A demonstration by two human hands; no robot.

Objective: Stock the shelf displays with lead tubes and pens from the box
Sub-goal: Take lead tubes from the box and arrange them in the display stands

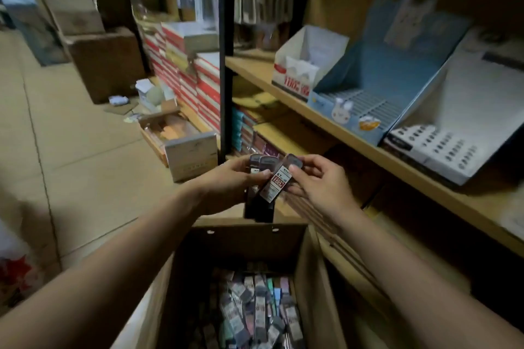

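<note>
My left hand [226, 178] grips a fanned bunch of dark lead tubes [259, 201] above the open cardboard box [312, 269]. With my right hand [317, 181] I pinch one tube of that bunch, the one with a red and white 0.7 label [279, 180]. Several more tubes [258, 312] lie loose at the bottom of the box. On the wooden shelf [425, 173] to the right stand a small white display carton with red print [306, 62], a blue slotted display [377, 88] and a white display with rows of holes [442, 147].
A black upright post [225, 65] splits the shelving. Left of it are stacks of red and white boxes [184, 71]. An open carton [181, 139] and brown crates [105, 62] sit on the tiled floor. More stock fills the lower shelf [269, 125].
</note>
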